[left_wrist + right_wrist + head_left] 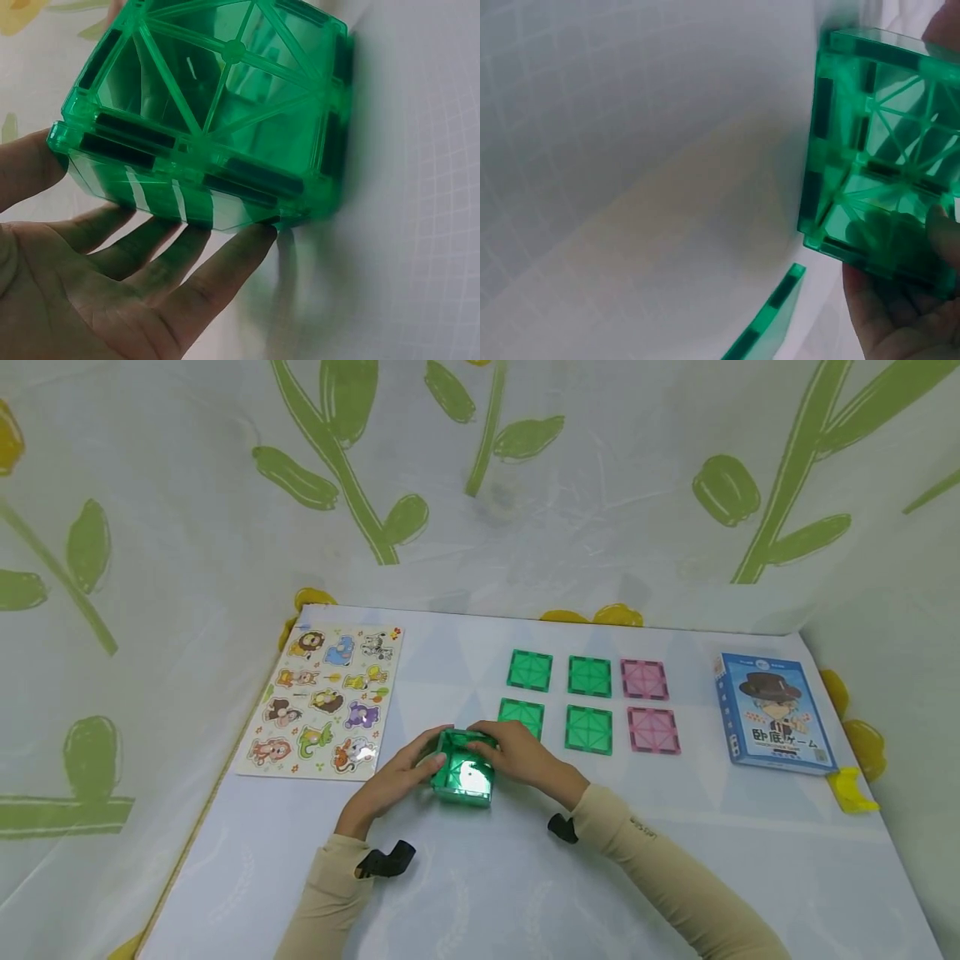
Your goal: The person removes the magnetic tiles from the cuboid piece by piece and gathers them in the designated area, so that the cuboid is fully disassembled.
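Note:
A box of green translucent magnetic tiles [463, 789] stands on the table between both hands. My left hand [397, 781] holds its left side; in the left wrist view the fingertips lie along one tile wall and the thumb sits at its corner. My right hand [531, 762] grips the right wall, its thumb [946, 232] over the rim and the other fingers outside. Dark magnet strips line the tile edges. Just beyond the right hand lies a loose green tile [522, 713], partly covered by that hand in the head view.
Behind and to the right lie more green tiles [589, 677] and two pink tiles [644, 680] in rows. An animal puzzle board [318, 702] lies at the left. At the right are a blue game box [776, 714] and a yellow piece [852, 791] by the table edge.

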Available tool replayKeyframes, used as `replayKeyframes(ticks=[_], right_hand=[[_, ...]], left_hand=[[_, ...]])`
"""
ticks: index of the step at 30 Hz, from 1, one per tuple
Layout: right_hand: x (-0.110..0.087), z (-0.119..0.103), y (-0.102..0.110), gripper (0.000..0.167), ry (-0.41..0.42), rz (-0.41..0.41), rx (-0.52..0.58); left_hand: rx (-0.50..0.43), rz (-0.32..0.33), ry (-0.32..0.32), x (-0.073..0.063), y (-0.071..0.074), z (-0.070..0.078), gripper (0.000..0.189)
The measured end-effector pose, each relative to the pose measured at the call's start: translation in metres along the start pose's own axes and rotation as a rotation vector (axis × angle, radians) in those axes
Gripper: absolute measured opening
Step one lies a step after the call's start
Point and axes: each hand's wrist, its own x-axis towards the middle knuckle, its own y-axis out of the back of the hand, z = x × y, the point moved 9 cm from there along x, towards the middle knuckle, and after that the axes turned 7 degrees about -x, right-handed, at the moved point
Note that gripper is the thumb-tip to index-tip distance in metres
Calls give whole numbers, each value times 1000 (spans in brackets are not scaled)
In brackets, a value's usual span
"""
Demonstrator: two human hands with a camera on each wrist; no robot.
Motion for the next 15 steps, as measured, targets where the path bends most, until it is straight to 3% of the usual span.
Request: replayKeyframes(ticks=[7, 15], right_hand=[[0, -1, 1, 25, 27, 52, 3], [0, 1, 1, 26, 12, 54, 3]], left_hand=[[39, 4, -17, -1, 0, 3, 58], [54, 3, -18, 0, 0, 4, 58]])
